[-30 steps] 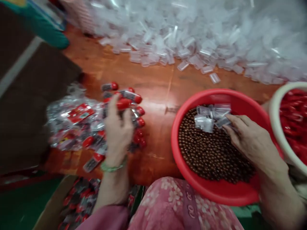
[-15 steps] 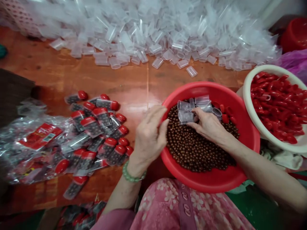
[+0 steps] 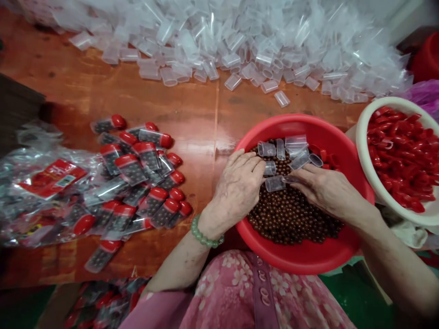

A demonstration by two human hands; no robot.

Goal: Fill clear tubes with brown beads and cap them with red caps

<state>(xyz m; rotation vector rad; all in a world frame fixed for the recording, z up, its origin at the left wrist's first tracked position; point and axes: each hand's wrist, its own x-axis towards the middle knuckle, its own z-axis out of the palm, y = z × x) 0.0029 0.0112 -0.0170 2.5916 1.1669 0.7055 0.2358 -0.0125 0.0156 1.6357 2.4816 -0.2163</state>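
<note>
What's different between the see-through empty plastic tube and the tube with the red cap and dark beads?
The clear plastic tube is empty, but the red-capped tube is full of dark beads. The clear plastic tube has no cap, while the red-capped tube has a shiny red one. Clear tubes lie in a big heap at the back, and red-capped tubes lie in a looser group on the left. Both are narrow tubes lying on the orange-brown tabletop.

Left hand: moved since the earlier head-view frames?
Yes. Against the rim of the red plastic basin, the left hand has moved right, from outside the rim to over the basin's inside.
</note>
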